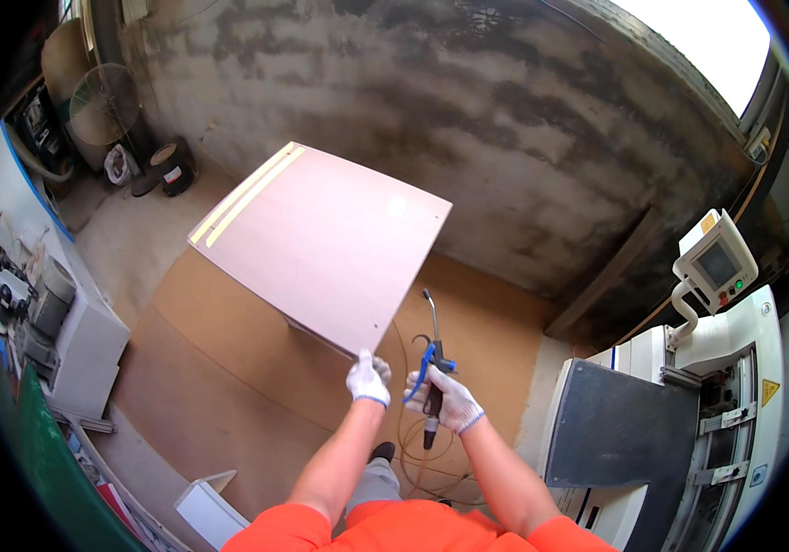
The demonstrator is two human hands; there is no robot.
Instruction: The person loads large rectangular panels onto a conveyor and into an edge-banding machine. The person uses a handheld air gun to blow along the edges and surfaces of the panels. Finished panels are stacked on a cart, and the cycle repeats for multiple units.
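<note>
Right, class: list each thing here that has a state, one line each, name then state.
Panel: lifted, tilted, gripped at its near corner.
Left hand: gloved, shut on the panel.
Right hand: gloved, shut on the air gun.
Air gun: upright, nozzle up.
Fan: cannot tell.

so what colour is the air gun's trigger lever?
Blue, on the air gun in the right hand; head view.

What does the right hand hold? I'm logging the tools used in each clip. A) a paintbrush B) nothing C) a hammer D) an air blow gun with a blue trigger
D: the gloved right hand grips an air blow gun with a blue trigger and thin metal nozzle, a hose trailing below, while the left hand holds the pale pink board by its corner.
</note>
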